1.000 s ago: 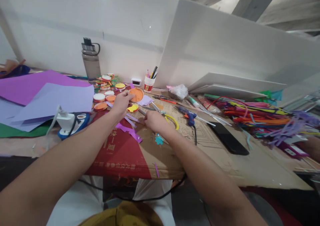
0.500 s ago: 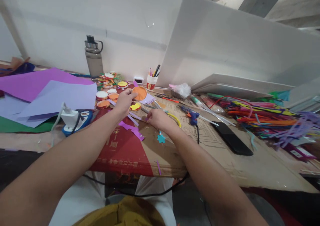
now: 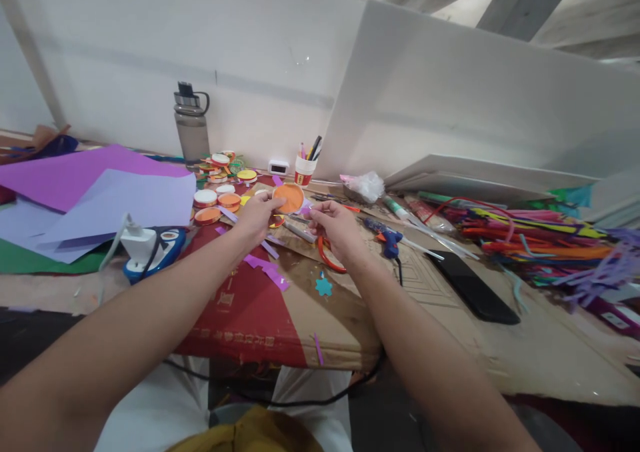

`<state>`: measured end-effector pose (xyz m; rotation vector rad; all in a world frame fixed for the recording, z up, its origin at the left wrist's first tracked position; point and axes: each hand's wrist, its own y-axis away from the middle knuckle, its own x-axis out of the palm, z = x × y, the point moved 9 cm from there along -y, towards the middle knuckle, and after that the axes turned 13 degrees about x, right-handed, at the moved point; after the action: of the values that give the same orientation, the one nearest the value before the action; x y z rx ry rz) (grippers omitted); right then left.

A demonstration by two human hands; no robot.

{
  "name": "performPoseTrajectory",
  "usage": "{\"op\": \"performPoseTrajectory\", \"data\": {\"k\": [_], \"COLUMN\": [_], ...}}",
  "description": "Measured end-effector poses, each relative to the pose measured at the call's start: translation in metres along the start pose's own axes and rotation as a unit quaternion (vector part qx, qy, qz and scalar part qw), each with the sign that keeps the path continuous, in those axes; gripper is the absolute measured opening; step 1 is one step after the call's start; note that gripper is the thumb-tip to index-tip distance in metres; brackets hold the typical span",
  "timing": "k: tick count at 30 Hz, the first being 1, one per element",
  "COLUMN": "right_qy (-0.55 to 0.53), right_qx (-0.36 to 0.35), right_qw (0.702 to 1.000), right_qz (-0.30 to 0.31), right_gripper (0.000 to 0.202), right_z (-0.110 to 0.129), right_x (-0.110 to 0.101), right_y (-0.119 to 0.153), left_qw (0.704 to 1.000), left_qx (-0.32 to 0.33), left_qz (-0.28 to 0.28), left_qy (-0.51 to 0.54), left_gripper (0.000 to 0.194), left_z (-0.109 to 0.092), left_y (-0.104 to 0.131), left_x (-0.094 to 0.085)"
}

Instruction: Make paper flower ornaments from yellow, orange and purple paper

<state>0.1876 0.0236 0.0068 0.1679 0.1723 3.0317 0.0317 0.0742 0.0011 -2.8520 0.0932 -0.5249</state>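
Note:
My left hand [image 3: 257, 220] grips a round orange disc [image 3: 289, 199] by its near left edge, tilting its face toward me. To its right, my right hand [image 3: 334, 225] is closed in a pinch on a small purple paper piece [image 3: 307, 208], partly hidden by the fingertips. Below this hand lie scissors with a red handle loop [image 3: 327, 259]. A teal flower-shaped cutout [image 3: 323, 286] rests on the cardboard nearer me. Purple paper scraps [image 3: 270, 273] lie below my left hand.
Several round lids [image 3: 206, 216] sit left of my hands. A bottle [image 3: 192, 129] and a pen cup [image 3: 305, 169] stand behind. On the right are a blue glue gun [image 3: 390, 241], a black phone [image 3: 473, 289] and colourful pipe cleaners [image 3: 525, 239]. Purple sheets [image 3: 120, 202] and a power strip [image 3: 155, 252] lie left.
The right hand has lifted off the scissors area and come up beside the disc, fingers pinched. The left hand has brought the orange disc slightly right and turned it.

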Motion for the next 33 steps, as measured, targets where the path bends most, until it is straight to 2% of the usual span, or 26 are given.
{"op": "performPoseTrajectory", "data": {"k": [10, 18, 23, 33], "right_qy": [-0.095, -0.107, -0.102, -0.111], "right_qx": [0.041, 0.057, 0.062, 0.071], "right_qw": [0.995, 0.992, 0.993, 0.991], "right_qz": [0.003, 0.015, 0.01, -0.002], "right_gripper": [0.026, 0.024, 0.021, 0.019], "right_z": [-0.007, -0.014, -0.018, -0.02], "right_x": [-0.009, -0.005, -0.003, -0.004], "right_y": [-0.007, -0.007, -0.008, -0.009], "left_qw": [0.999, 0.999, 0.998, 0.998], "left_qx": [-0.008, -0.009, 0.0, -0.008], "left_qz": [0.018, 0.021, 0.035, 0.054], "left_qy": [0.025, 0.036, 0.046, 0.038], "left_gripper": [0.011, 0.015, 0.025, 0.03], "left_z": [0.0, 0.003, 0.006, 0.009], "left_y": [0.011, 0.011, 0.011, 0.013], "left_x": [0.015, 0.016, 0.018, 0.022]}}
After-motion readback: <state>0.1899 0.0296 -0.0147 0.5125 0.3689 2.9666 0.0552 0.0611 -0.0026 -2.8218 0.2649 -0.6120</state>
